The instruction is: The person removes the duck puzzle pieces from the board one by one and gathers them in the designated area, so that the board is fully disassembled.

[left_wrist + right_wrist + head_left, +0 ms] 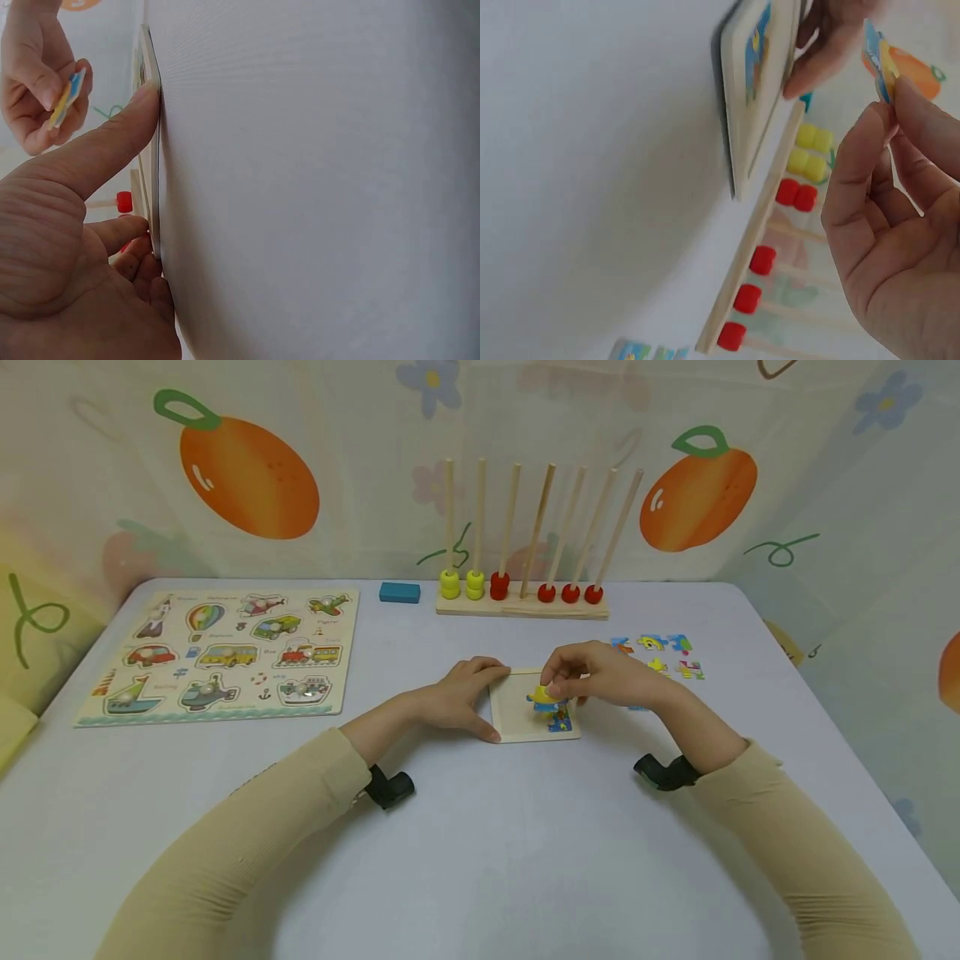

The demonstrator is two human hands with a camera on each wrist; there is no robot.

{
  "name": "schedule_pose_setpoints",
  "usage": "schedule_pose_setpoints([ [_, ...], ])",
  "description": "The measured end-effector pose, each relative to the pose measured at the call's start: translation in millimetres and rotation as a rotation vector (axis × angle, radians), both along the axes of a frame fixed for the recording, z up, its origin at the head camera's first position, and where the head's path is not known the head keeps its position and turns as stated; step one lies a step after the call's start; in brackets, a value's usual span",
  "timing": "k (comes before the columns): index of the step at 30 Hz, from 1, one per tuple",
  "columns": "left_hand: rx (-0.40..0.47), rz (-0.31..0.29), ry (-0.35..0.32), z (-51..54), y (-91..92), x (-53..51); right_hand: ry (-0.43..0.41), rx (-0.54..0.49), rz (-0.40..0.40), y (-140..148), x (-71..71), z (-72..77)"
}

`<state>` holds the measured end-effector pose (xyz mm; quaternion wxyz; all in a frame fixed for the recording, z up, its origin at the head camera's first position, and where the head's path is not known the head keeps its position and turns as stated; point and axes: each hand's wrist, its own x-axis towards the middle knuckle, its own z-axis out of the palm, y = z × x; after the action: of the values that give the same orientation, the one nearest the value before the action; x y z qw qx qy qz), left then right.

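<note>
In the head view my right hand [600, 672] pinches a yellow-and-blue jigsaw piece [542, 696] between thumb and fingertips, above a shallow wooden puzzle tray [510, 714]. The right wrist view shows that piece [880, 60] tilted on edge and apart from the tray [761, 142]. Blue-patterned pieces [560, 723] lie in the tray's near right corner, partly hidden by the held piece. My left hand [457, 697] rests against the tray's left side. Its extended thumb touches the near left corner and its index finger the far left one; the left wrist view shows both against the tray's edge [153, 172].
Several loose jigsaw pieces [651, 643] lie right of the tray, some behind my right forearm. A peg stand [525, 606] with yellow and red beads stands at the back, beside a blue block [400, 592]. A vehicle peg-puzzle board [247, 681] lies on the left.
</note>
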<state>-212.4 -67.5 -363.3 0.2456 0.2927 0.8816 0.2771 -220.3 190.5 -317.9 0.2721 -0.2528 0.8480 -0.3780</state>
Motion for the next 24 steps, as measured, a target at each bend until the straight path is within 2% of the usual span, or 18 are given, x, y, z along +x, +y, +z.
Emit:
schedule_pose_setpoints([
  [10, -0.007, 0.001, 0.010, -0.1, 0.3, 1.0, -0.026, -0.010, -0.094, 25.8, -5.8, 11.0],
  [24, 0.003, -0.001, -0.004, 1.2, 0.4, 1.8, 0.019, 0.063, -0.221, 72.8, -11.3, 24.3],
])
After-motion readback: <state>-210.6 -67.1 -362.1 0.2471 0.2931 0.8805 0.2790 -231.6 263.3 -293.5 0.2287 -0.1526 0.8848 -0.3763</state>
